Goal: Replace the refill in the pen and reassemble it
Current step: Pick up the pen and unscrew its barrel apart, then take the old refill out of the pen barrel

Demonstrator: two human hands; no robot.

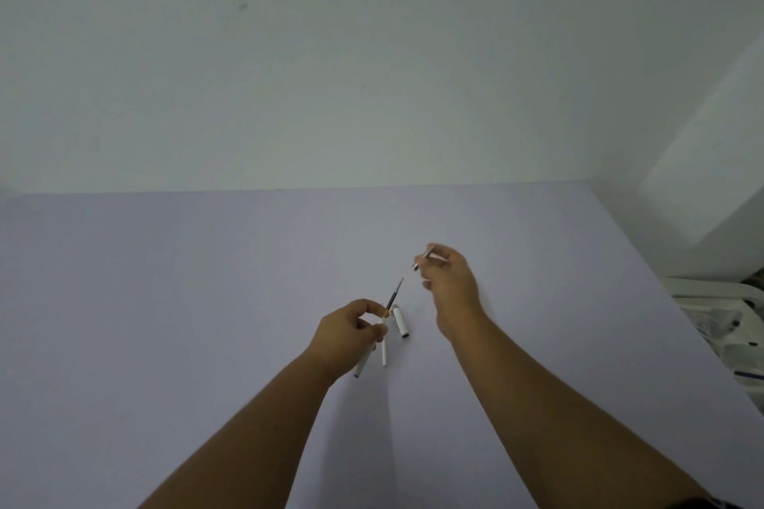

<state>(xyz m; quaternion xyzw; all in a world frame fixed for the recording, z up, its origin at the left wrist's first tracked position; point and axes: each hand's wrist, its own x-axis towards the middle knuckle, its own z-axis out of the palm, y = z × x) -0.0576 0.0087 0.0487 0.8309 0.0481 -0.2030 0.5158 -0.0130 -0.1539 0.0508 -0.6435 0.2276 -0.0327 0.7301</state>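
The pen barrel (363,364), white, is held in the left hand (346,333) above the bench (165,281), its lower end projecting below the palm. A dark refill (395,297) extends from the barrel's upper end, tip pointing up and away toward the right hand (448,281). The left grip is clenched on the barrel between thumb and fingers.

The right grip pinches a small silvery part (422,258) between thumb and forefinger; the part is too small to identify. The two hands are near each other but apart.

On the bench, just beside the left hand, lie a white cap (400,321) and a thin white tube (384,353); whether the tube touches the hand cannot be told.

Clearances: open bench surface extends to the left, ahead, and behind the hands. The far edge meets a plain wall (330,54). The right edge runs diagonally, well apart from the work.

Beyond the right edge, white and clear items (719,322) are cut off by the frame and hard to make out. Both forearms are cut off at the lower frame edge.
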